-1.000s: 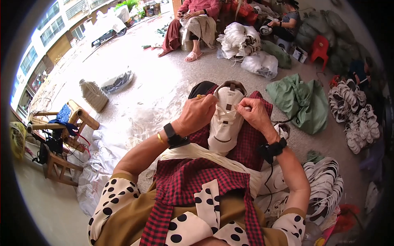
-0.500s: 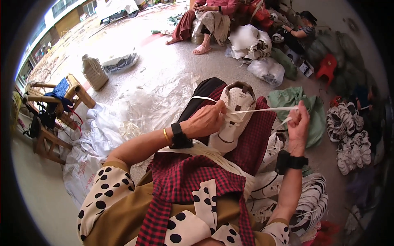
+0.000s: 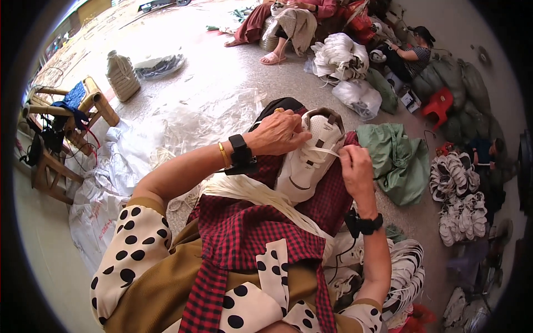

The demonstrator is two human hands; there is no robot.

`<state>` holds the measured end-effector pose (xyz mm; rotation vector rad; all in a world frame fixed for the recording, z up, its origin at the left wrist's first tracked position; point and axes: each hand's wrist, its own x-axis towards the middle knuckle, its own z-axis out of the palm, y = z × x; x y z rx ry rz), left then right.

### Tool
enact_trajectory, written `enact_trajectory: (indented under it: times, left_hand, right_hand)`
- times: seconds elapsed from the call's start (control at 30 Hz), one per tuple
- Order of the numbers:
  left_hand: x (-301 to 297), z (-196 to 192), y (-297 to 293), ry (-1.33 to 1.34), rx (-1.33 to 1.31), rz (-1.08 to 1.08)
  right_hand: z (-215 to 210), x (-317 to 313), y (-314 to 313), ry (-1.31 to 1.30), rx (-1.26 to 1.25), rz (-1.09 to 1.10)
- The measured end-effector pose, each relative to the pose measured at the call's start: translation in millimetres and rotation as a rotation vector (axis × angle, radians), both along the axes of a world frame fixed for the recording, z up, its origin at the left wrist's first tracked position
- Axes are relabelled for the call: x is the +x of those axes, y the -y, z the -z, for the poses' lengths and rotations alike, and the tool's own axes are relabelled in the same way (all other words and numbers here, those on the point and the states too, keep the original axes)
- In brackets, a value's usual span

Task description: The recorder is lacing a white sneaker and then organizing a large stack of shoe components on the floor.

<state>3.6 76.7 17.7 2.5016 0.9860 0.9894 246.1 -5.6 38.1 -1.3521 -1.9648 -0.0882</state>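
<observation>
A white sneaker (image 3: 297, 177) lies on my lap over a red-and-black checked apron (image 3: 261, 227), its toe pointing toward me. White lace (image 3: 319, 151) crosses its upper below the tongue. My right hand (image 3: 358, 171) is at the sneaker's right side, thumb and finger pinching a lace. My left hand (image 3: 280, 133) is at the sneaker's left edge, fingers bent and thumb reaching to the eyelets; what it holds, if anything, is hidden. A bundle of loose cream laces (image 3: 244, 191) lies across my lap below the toe.
White plastic sheeting (image 3: 122, 166) spreads on the left by a bamboo stool (image 3: 97, 105). A green bag (image 3: 397, 166) lies right of my knees. White sneakers are piled at right (image 3: 455, 177) and by my right forearm (image 3: 408, 272). Two people sit at the back near more bundled shoes.
My right hand has come in from the right to the sneaker, and the lace that was stretched taut is now drawn down short. My left hand has shifted up and left.
</observation>
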Motion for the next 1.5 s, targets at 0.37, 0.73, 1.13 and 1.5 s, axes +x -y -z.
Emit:
enact_trajectory:
  times: [0.37,0.73,1.13,1.5]
  left_hand:
    - [-12.0,3.3,-16.2,0.023,-0.101,0.144]
    - [-11.2,5.9,-21.2,0.034,-0.326,0.185]
    - [-14.6,-3.2,-11.3,0.071,-0.271,0.228]
    - [-49.3,-11.9,-36.9,-0.353,0.459,0.356]
  right_hand:
    - [10.6,11.3,-6.8,0.037,-0.263,0.039]
    - [5.8,4.8,-1.5,-0.238,-0.496,-0.127]
    - [3.5,9.8,3.2,-0.148,-0.339,-0.080]
    - [21.3,33.7,-5.0,0.290,0.131,-0.203]
